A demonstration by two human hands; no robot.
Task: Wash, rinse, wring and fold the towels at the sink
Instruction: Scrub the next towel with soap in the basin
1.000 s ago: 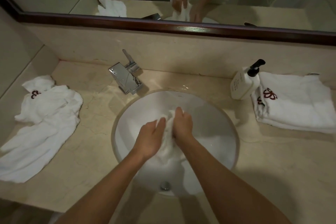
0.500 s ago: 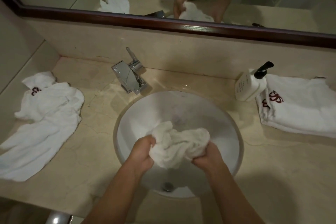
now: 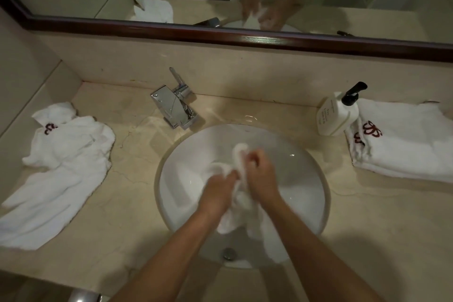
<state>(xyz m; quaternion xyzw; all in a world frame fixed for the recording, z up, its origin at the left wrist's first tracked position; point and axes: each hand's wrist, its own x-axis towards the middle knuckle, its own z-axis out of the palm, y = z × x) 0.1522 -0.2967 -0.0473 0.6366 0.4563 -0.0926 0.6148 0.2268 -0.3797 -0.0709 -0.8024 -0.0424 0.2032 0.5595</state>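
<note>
hands [image 3: 218, 191] closer together, one towel [image 3: 239, 203] gripped, one sink [image 3: 306, 179]

Your two forearms are bare from the frame's lower edge up to the wrists, with no sleeve showing on either. Your left hand [image 3: 217, 193] and right hand [image 3: 261, 176] wear no gloves; motion blur hides finer detail, so rings or a watch cannot be told.
</note>
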